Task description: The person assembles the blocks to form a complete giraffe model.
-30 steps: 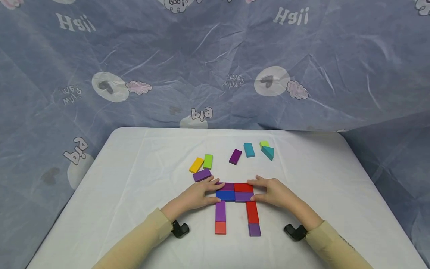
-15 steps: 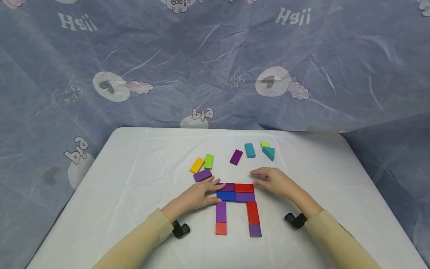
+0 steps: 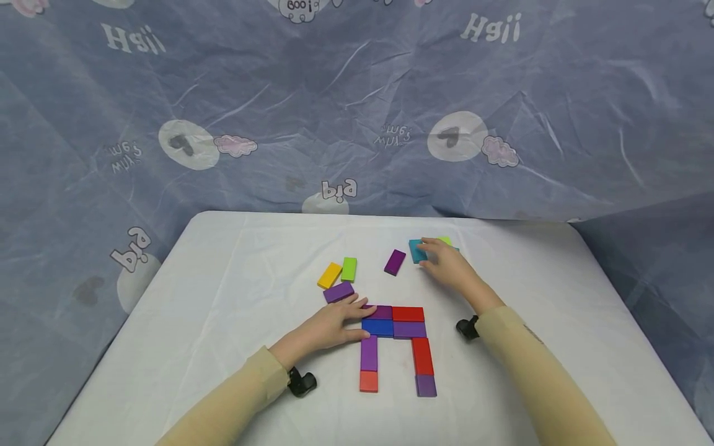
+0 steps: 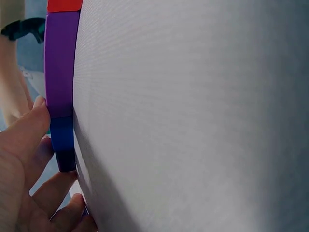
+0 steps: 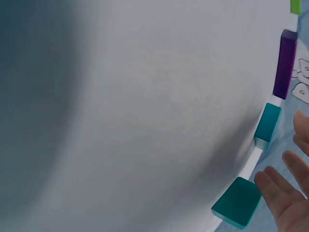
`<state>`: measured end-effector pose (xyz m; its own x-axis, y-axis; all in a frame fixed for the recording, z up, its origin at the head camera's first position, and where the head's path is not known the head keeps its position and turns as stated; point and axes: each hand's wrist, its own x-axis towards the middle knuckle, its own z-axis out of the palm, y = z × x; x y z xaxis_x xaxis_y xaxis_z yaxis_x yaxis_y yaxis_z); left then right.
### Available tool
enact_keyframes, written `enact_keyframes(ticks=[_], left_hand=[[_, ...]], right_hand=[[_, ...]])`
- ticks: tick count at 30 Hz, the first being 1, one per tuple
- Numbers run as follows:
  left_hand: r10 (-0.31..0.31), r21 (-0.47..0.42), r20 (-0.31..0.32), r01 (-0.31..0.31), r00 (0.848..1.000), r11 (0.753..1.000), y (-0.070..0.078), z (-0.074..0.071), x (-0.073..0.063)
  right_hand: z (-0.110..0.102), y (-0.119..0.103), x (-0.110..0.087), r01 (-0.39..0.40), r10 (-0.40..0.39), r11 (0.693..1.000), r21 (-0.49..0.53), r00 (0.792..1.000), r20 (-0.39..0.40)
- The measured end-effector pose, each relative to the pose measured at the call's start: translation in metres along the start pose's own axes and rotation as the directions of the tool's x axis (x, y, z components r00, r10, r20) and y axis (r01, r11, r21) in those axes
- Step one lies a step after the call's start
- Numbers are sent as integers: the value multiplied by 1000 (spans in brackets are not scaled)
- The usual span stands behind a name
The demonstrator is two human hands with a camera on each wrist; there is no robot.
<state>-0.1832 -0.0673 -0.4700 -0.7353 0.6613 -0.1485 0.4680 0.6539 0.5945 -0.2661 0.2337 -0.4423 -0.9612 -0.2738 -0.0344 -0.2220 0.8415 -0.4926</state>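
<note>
On the white table, flat rectangular blocks form a figure: a purple block (image 3: 380,311) and a red block (image 3: 408,314) above a blue block (image 3: 377,327) and a violet block (image 3: 409,329), with two legs of blocks below. My left hand (image 3: 330,323) rests at the figure's left end, fingers spread. Its thumb lies by the blue block's near corner, and fingertips touch the purple block. At the back, my right hand (image 3: 446,263) hovers over a teal rectangular block (image 3: 416,251), fingers apart. In the right wrist view, a teal wedge-shaped block (image 5: 237,203) lies near those fingertips.
A dark purple block (image 3: 395,262) lies left of the teal one. Yellow (image 3: 330,275), green (image 3: 349,269) and violet blocks (image 3: 338,292) cluster beyond my left hand. Another green block (image 3: 444,240) is partly hidden behind my right hand. A grey-blue printed sheet (image 3: 346,93) hangs behind the table.
My right hand has left the figure's right end and moved away to the teal blocks at the back. The left hand stays at the figure's left end.
</note>
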Motion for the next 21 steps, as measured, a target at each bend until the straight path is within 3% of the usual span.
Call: enact_keyframes(ticks=[7, 12, 21], left_hand=[[5, 7, -4, -5, 1000, 1000, -1, 0, 0], [12, 14, -9, -12, 1000, 1000, -2, 0, 1], [7, 5, -7, -7, 1000, 1000, -2, 2, 1]], right_hand=[[4, 3, 17, -70, 75, 996, -50, 993, 92], [5, 5, 22, -43, 52, 997, -67, 989, 140], [6, 6, 21, -64, 73, 994, -87, 992, 99]])
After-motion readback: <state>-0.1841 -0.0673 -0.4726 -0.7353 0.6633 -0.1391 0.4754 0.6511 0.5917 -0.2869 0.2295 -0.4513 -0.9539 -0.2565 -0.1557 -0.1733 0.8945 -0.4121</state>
